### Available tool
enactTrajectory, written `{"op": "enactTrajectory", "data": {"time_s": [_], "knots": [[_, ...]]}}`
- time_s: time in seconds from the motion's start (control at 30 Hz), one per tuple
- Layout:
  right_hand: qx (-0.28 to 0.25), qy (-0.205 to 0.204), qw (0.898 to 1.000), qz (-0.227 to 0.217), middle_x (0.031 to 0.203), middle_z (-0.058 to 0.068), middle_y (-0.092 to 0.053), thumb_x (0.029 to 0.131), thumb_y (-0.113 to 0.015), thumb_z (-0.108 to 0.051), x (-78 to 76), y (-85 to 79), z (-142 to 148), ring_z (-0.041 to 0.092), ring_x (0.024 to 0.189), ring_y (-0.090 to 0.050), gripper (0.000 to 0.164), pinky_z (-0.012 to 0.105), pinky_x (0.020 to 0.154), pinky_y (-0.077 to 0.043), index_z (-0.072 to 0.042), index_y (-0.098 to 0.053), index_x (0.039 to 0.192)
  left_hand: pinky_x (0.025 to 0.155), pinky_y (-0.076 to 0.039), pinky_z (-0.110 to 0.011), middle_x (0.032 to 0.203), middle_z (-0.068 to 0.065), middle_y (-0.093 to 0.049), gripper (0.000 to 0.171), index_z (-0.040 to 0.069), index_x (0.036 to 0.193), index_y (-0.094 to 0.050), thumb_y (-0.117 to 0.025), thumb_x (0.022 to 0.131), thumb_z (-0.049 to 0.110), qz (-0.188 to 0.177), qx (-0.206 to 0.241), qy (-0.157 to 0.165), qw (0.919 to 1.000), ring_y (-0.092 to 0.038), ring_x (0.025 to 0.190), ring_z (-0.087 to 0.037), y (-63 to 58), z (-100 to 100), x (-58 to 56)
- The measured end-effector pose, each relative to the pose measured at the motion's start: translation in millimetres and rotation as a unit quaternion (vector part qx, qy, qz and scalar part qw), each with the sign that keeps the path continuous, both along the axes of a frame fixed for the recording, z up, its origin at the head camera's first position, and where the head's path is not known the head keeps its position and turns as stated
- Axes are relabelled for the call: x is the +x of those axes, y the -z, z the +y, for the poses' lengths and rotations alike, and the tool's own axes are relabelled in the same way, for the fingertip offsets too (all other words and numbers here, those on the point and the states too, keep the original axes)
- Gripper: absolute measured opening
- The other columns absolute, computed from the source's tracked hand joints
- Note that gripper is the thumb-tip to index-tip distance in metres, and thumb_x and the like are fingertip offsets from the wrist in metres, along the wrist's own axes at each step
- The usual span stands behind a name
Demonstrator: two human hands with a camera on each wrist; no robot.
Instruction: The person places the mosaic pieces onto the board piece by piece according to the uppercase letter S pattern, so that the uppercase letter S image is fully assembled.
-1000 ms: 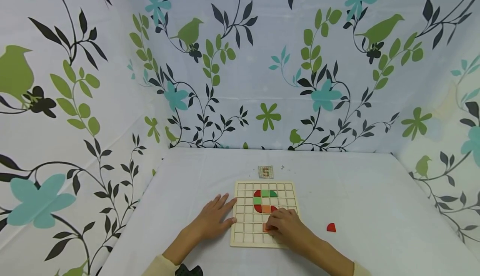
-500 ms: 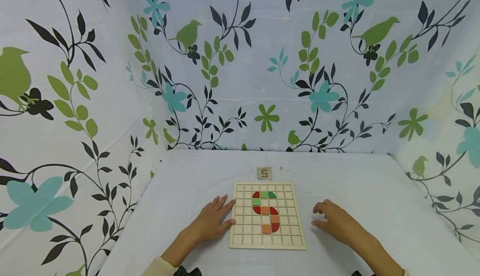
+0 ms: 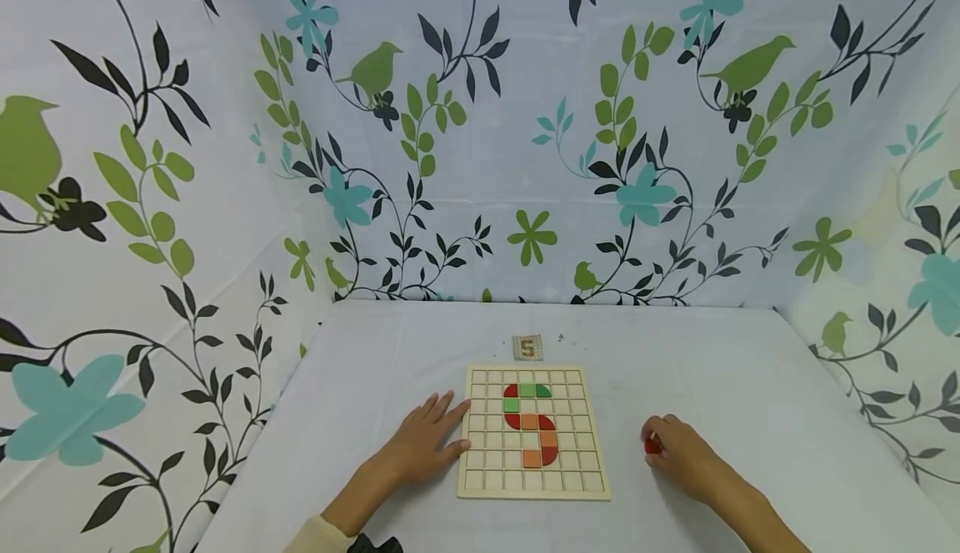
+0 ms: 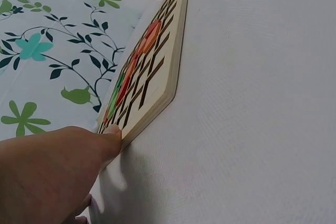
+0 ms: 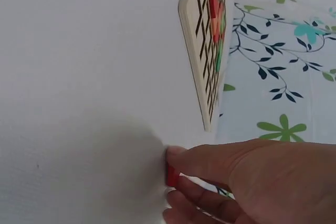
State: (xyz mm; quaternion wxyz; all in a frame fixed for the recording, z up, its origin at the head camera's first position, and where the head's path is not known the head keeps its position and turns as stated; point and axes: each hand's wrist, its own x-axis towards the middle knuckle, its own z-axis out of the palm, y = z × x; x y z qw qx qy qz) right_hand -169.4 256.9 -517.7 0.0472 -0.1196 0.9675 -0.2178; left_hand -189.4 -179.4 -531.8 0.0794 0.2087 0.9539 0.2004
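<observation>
A square wooden grid board [image 3: 487, 480] lies on the white table, with red, green and orange tiles set in its cells in a curving S-like line. My left hand [image 3: 427, 444] rests at the board's left edge, fingers fairly straight, its thumb touching the rim in the left wrist view. To the right of the board, my right hand [image 3: 682, 455] pinches a red rounded tile [image 5: 172, 176] between thumb and fingers, at the table surface. Those fingers partly cover the tile.
Behind the board lies a small card [image 3: 527, 347] marked with an S-like figure. Tiny dark specks lie beside it. A cloth patterned with leaves, birds and flowers hangs round the white table [image 3: 720, 369].
My right hand has left the board, moved right and taken hold of the red tile that lay on the table. The left hand has stayed at the board's edge.
</observation>
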Motion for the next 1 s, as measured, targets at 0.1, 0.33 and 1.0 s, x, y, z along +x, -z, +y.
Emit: {"op": "enactTrajectory", "data": {"time_s": [0.1, 0.33, 1.0], "knots": [[-0.025, -0.009, 1.0, 0.004, 0.101, 0.002, -0.061, 0.089, -0.082, -0.002, 0.4, -0.1, -3.3, 0.017, 0.095, -0.061, 0.03, 0.041, 0.085, -0.057, -0.006, -0.065, 0.114, 0.123, -0.024, -0.07, 0.172, -0.019, -0.028, 0.069, 0.017, 0.164, -0.039, -0.056, 0.107, 0.051, 0.001, -0.003, 0.0, 1.0, -0.022, 0.159, -0.047, 0.9, 0.0, -0.5], [-0.039, 0.002, 0.999, 0.018, 0.101, 0.003, -0.062, 0.091, -0.079, 0.001, 1.3, 5.3, -6.6, 0.016, 0.094, -0.059, 0.024, 0.038, 0.083, -0.057, -0.001, -0.067, 0.111, 0.124, -0.024, -0.069, 0.173, -0.019, -0.028, 0.069, 0.018, 0.165, -0.038, -0.054, 0.107, 0.052, 0.003, -0.004, 0.002, 1.0, -0.022, 0.159, -0.047, 3.7, -0.4, -2.0], [0.006, 0.035, 0.998, 0.059, 0.092, 0.004, -0.061, 0.088, -0.078, 0.003, -5.0, 5.2, -19.3, 0.015, 0.083, -0.057, 0.014, 0.036, 0.076, -0.057, 0.002, -0.074, 0.101, 0.124, -0.024, -0.068, 0.173, -0.018, -0.028, 0.069, 0.018, 0.165, -0.039, -0.056, 0.107, 0.052, 0.0, -0.008, -0.004, 1.0, -0.023, 0.16, -0.046, 3.1, 0.2, -1.4]]}}
